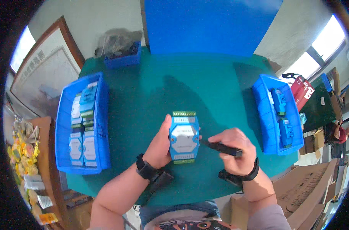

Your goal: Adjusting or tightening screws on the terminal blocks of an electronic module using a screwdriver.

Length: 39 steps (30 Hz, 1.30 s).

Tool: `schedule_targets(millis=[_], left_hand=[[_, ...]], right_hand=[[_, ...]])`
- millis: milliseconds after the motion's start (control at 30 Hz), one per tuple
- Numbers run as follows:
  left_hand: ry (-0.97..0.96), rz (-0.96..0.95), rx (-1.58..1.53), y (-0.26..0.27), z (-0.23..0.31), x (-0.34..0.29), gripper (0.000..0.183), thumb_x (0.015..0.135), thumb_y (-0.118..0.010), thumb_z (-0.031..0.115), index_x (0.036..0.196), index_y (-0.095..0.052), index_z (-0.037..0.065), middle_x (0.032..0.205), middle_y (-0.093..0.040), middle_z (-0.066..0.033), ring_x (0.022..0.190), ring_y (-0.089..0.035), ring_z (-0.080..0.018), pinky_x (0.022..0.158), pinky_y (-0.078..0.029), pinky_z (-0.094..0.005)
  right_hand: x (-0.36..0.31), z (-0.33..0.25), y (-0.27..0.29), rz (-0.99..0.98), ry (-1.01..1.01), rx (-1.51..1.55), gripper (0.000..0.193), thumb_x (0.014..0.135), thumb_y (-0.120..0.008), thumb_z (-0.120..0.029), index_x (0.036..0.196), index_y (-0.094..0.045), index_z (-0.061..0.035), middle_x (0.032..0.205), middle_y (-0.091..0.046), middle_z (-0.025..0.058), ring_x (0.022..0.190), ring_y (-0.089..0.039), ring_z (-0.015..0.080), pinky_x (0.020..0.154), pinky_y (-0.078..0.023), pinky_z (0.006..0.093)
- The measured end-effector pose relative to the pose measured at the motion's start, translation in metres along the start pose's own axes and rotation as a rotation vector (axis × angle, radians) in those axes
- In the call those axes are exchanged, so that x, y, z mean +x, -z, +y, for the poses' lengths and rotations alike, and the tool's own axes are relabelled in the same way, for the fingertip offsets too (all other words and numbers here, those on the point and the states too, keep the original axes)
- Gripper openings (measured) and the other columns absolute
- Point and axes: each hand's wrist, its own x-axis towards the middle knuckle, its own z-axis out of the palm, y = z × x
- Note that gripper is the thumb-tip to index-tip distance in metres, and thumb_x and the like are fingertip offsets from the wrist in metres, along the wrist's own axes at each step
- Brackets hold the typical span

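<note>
My left hand (159,145) is closed around the left edge of a blue electronic module (184,138). The module has a pale label on its face and green terminal blocks at its top and bottom ends. In my right hand (237,149), closed, is a slim black hand tool (225,148). Its narrow end points left, close to the module's right edge; I cannot tell whether the two touch. The tool's exact kind does not show. Both hands are over the near middle of the green table.
At the left, a blue bin (103,126) contains several similar modules (76,148). Another blue bin (265,126) at the right holds blue modules (286,132). A smaller blue box (124,61) stands at the far left of the green table (216,88), before a blue panel (209,27).
</note>
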Motion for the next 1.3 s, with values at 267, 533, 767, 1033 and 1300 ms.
schedule_targets(millis=[267,533,767,1033,1300], left_hand=[[-0.006,0.013,-0.024,0.003,0.000,-0.001,0.068,0.096,-0.023,0.060,0.126,-0.050,0.005,0.112,-0.062,-0.0132,0.100,-0.062,-0.0240,0.084,-0.052,-0.0391],[0.003,0.013,-0.022,0.008,-0.002,0.003,0.073,0.092,-0.025,0.066,0.131,-0.046,0.008,0.118,-0.059,-0.0157,0.105,-0.060,-0.0306,0.086,-0.052,-0.0488],[-0.020,-0.005,0.006,0.006,-0.001,0.003,0.072,0.093,-0.025,0.065,0.129,-0.048,0.006,0.116,-0.060,-0.0160,0.103,-0.061,-0.0297,0.086,-0.051,-0.0487],[-0.015,0.023,-0.007,0.007,-0.003,0.004,0.071,0.093,-0.025,0.064,0.127,-0.049,0.005,0.115,-0.061,-0.0161,0.101,-0.062,-0.0294,0.086,-0.052,-0.0483],[-0.022,0.024,0.004,0.008,-0.004,0.005,0.072,0.093,-0.025,0.063,0.126,-0.049,0.005,0.113,-0.061,-0.0161,0.099,-0.063,-0.0296,0.084,-0.053,-0.0478]], right_hand=[[-0.012,0.000,-0.009,0.043,-0.024,0.159,0.030,0.082,-0.070,-0.016,0.105,-0.053,-0.0066,0.091,-0.069,0.0158,0.078,-0.066,0.0296,0.069,-0.052,0.0381],[-0.009,-0.006,-0.010,-0.086,-0.037,0.082,0.029,0.081,-0.070,-0.015,0.102,-0.053,-0.0064,0.089,-0.069,0.0149,0.076,-0.066,0.0288,0.067,-0.052,0.0379],[-0.010,-0.002,-0.013,0.185,-0.097,0.132,0.026,0.087,-0.066,-0.019,0.105,-0.051,-0.0066,0.093,-0.067,0.0215,0.082,-0.066,0.0317,0.070,-0.050,0.0380],[-0.009,0.004,-0.011,0.084,-0.081,0.095,0.032,0.082,-0.069,-0.013,0.109,-0.053,-0.0069,0.098,-0.067,0.0191,0.085,-0.066,0.0321,0.072,-0.051,0.0389],[-0.006,0.007,-0.011,0.038,-0.042,0.053,0.036,0.080,-0.070,-0.010,0.111,-0.053,-0.0061,0.098,-0.068,0.0169,0.085,-0.066,0.0313,0.072,-0.051,0.0382]])
